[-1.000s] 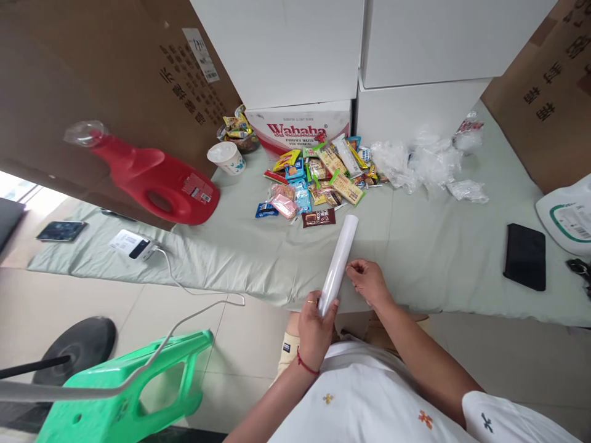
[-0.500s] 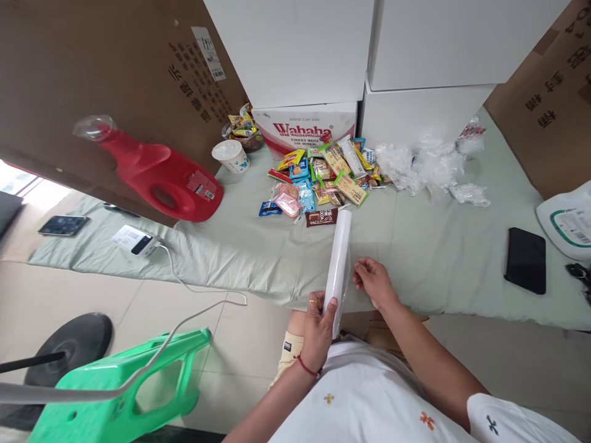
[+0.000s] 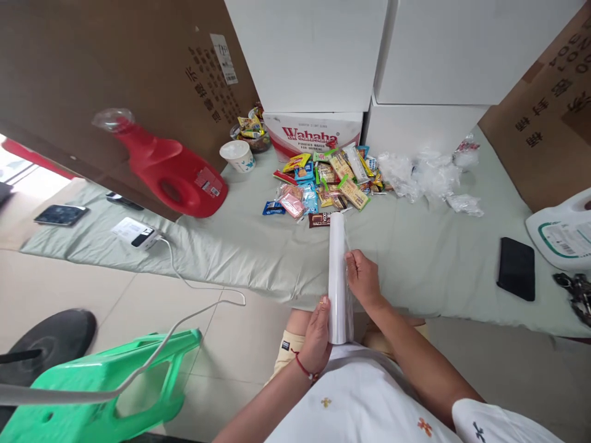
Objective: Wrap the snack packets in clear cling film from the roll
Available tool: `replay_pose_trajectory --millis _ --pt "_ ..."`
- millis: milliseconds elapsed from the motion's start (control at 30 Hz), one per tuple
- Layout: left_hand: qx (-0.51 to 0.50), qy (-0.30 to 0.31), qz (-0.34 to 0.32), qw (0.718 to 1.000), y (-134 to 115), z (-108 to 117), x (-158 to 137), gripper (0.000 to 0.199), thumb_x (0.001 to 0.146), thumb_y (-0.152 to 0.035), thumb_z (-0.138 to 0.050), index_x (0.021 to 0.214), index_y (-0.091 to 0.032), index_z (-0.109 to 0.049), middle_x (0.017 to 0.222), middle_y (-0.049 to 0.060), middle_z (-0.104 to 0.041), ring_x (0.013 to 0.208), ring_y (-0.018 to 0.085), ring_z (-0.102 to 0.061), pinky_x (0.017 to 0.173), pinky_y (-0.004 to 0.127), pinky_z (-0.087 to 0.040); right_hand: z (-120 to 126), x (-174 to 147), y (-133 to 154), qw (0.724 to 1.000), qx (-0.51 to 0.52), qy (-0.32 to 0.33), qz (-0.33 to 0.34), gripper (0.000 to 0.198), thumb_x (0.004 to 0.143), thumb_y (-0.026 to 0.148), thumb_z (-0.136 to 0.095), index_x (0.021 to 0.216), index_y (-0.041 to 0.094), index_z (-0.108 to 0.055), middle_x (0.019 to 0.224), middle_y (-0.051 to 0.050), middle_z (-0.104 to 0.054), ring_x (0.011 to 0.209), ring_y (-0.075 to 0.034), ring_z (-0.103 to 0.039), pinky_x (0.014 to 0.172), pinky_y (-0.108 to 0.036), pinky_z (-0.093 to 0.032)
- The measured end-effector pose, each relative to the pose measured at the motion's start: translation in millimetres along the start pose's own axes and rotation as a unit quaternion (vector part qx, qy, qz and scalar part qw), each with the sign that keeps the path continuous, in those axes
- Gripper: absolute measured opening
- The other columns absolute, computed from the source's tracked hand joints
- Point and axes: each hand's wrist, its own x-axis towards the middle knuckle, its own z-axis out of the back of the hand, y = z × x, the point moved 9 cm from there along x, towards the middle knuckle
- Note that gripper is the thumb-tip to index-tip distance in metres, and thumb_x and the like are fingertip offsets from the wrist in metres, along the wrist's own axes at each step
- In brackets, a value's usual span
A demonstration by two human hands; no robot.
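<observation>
White shirt (image 3: 364, 397), red bracelet (image 3: 301, 367)

We had a long cloth-covered table (image 3: 425, 264), pale green, wrinkled along the front left. Behind it we saw white boxes (image 3: 314, 55) stacked into a back wall, the left one sitting above a red-and-white carton (image 3: 277, 132). A big brown cardboard sheet (image 3: 129, 67), printed, closed off the left; we had a second brown panel (image 3: 512, 135) on the right. Floor (image 3: 240, 344) was pale tile, thin joints. Lower left, we logged a green plastic stool (image 3: 74, 418) beside a round black base (image 3: 60, 335). Light was soft and even; bright patch (image 3: 34, 178) at far left, source unclear to us.
</observation>
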Motion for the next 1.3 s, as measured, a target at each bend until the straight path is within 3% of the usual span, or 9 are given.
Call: replay_pose_trajectory --millis 133,300,433,633,733,867,1067,1167,1300 --pt "-0.168 0.08 0.057 0.981 -14.7 -13.2 12.3 0.07 0.088 -0.083 -0.047 0.111 -0.02 -0.067 0.106 0.012 -0.072 0.089 0.023 -0.069 0.076 0.037 -0.058 -0.9 -4.3 44.3 0.993 0.012 0.092 0.07 0.038 0.105 0.048 -0.036 0.079 0.025 -0.051 0.062 0.001 -0.055 0.059 -0.017 -0.052 0.063 -0.028 -0.038" --pt "-0.249 0.052 0.016 0.967 -54.5 -19.1 38.8 0.061 0.071 -0.07 -0.08 0.104 -0.021 -0.064 0.098 0.004 -0.07 0.086 0.018 -0.067 0.074 0.03 -0.055 2.0 -20.9 84.8 0.98 0.042 0.158 0.116 0.036 0.105 0.047 -0.04 0.082 0.025 -0.056 0.07 0.0 -0.063 0.062 -0.016 -0.056 0.063 -0.026 -0.039" --pt "-0.254 0.052 0.046 0.965 -60.3 -16.5 52.4 0.045 0.068 -0.048 -0.09 0.087 -0.018 -0.062 0.073 -0.002 -0.061 0.067 0.014 -0.06 0.064 0.027 -0.052 42.6 -7.3 75.7 0.99 -0.011 0.093 0.106 0.041 0.105 0.052 -0.04 0.079 0.024 -0.056 0.062 0.001 -0.059 0.057 -0.015 -0.054 0.062 -0.026 -0.039" --pt "-0.324 0.095 0.113 0.934 -53.2 -9.6 54.4 0.049 0.073 -0.054 -0.076 0.101 -0.015 -0.068 0.088 0.006 -0.067 0.081 0.019 -0.066 0.077 0.036 -0.06 87.3 14.4 60.6 0.988 -0.082 0.074 0.106 0.048 0.104 0.06 -0.039 0.078 0.024 -0.055 0.056 0.002 -0.056 0.054 -0.015 -0.052 0.06 -0.027 -0.039" --pt "-0.286 0.089 0.128 0.945 -44.6 -20.2 52.2 0.051 0.073 -0.06 -0.077 0.097 -0.017 -0.064 0.078 0.003 -0.064 0.066 0.016 -0.062 0.065 0.034 -0.058 91.5 13.5 76.7 0.983 -0.1 0.08 0.135 0.049 0.105 0.06 -0.038 0.075 0.024 -0.053 0.056 0.002 -0.054 0.052 -0.013 -0.049 0.057 -0.026 -0.037" --pt "-0.202 0.061 0.134 0.968 -40.6 -17.2 55.4 0.051 0.055 -0.028 -0.094 0.09 -0.019 -0.058 0.074 -0.004 -0.061 0.063 0.012 -0.059 0.065 0.031 -0.058 113.9 7.7 100.0 0.974 -0.135 0.057 0.174 0.049 0.105 0.057 -0.04 0.073 0.023 -0.054 0.056 0.002 -0.053 0.051 -0.013 -0.049 0.056 -0.026 -0.037" --pt "-0.336 0.155 0.148 0.917 -60.3 -7.7 53.9 0.051 0.065 -0.043 -0.084 0.103 -0.014 -0.067 0.087 0.007 -0.069 0.081 0.021 -0.068 0.076 0.036 -0.06 170.9 8.2 87.4 0.985 -0.13 -0.001 0.116 0.041 0.103 0.054 -0.051 0.084 0.022 -0.066 0.056 0.004 -0.057 0.047 -0.01 -0.05 0.051 -0.023 -0.04" --pt "-0.235 0.108 0.138 0.956 -55.3 -0.4 58.6 0.053 0.068 -0.053 -0.085 0.1 -0.017 -0.064 0.079 0.003 -0.066 0.066 0.016 -0.062 0.061 0.03 -0.055 175.8 10.2 73.8 0.987 -0.131 -0.001 0.095 0.042 0.103 0.055 -0.051 0.085 0.021 -0.068 0.055 0.004 -0.056 0.047 -0.01 -0.051 0.051 -0.023 -0.041" --pt "-0.046 0.028 0.113 0.992 -55.6 18.2 73.9 0.044 0.056 -0.026 -0.091 0.086 -0.016 -0.061 0.072 -0.001 -0.063 0.061 0.013 -0.058 0.058 0.026 -0.049 181.1 12.8 49.0 0.986 -0.154 -0.01 0.064 0.043 0.101 0.058 -0.051 0.084 0.021 -0.068 0.055 0.004 -0.058 0.049 -0.011 -0.054 0.053 -0.024 -0.042"
